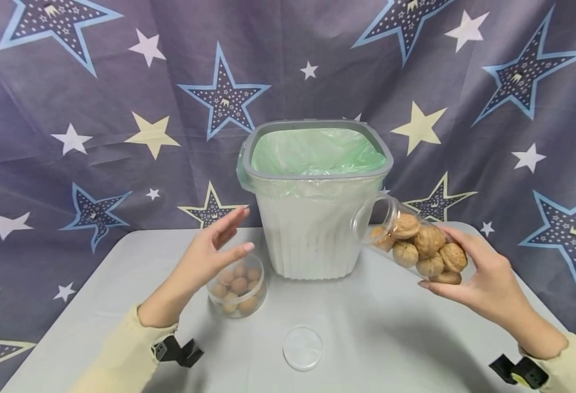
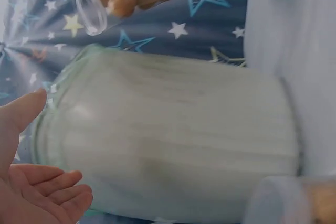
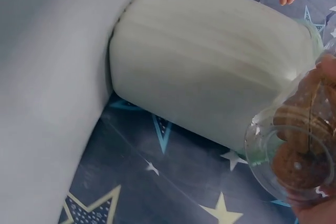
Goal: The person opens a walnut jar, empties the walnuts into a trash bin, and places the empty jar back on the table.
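The right hand (image 1: 484, 278) is gripping the tilted walnut jar (image 1: 415, 245) beside the bin (image 1: 317, 202), apparently starting a pour. The left hand (image 1: 209, 254) is hovering open over the second jar (image 1: 238, 289) near the table's (image 1: 396, 327) middle; next, the mouth likely needs lifting over the rim.

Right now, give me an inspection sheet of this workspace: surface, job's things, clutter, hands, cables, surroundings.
Surface: pale table, bare in front.
Job's things: clear jar of walnuts, tilted, mouth toward the lined bin; small open jar of nuts.
Clutter: loose clear lid.
Hands: right hand grips the walnut jar; left hand open above the small jar.
Cables: nothing seen.
Surroundings: star-print backdrop.
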`<act>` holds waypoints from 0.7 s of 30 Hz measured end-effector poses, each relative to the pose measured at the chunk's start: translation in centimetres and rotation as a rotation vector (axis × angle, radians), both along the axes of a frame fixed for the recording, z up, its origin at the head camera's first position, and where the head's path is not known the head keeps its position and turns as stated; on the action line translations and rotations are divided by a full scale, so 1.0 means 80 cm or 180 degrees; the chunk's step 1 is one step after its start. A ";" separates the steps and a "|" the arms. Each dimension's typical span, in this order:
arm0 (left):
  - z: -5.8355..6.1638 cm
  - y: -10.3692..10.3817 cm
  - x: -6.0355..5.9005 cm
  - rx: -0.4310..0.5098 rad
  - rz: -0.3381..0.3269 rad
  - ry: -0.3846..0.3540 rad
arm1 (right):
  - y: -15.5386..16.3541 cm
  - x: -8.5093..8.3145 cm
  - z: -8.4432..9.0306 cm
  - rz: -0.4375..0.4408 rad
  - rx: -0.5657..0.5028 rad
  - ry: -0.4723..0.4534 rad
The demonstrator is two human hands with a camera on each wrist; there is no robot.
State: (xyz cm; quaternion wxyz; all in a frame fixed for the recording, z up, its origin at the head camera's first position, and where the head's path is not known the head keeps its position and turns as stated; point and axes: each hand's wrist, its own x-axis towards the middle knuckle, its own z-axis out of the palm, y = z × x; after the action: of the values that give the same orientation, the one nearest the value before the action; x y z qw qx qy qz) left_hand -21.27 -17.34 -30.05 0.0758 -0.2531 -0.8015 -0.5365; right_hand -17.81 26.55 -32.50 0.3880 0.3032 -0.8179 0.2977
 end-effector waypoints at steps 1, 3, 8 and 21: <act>0.007 0.000 0.000 0.0009 0.0044 -0.0010 | 0.001 0.000 0.004 -0.0040 0.0017 0.0028; 0.020 0.000 -0.001 0.0007 0.0150 0.0004 | 0.004 0.002 0.012 -0.0128 0.0059 0.0018; 0.048 0.004 -0.007 0.0084 0.0306 -0.0030 | 0.010 0.005 0.033 -0.0302 0.0130 -0.0129; 0.093 0.025 -0.029 0.0226 0.0369 0.0045 | 0.019 -0.003 0.085 -0.0568 0.0416 -0.0145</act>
State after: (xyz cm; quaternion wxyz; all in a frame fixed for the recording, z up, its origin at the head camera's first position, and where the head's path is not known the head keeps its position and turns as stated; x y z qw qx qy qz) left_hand -23.62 -15.32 -22.59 0.1214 -0.2072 -0.7947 -0.5574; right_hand -18.09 28.05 -25.68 0.3737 0.2469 -0.8679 0.2147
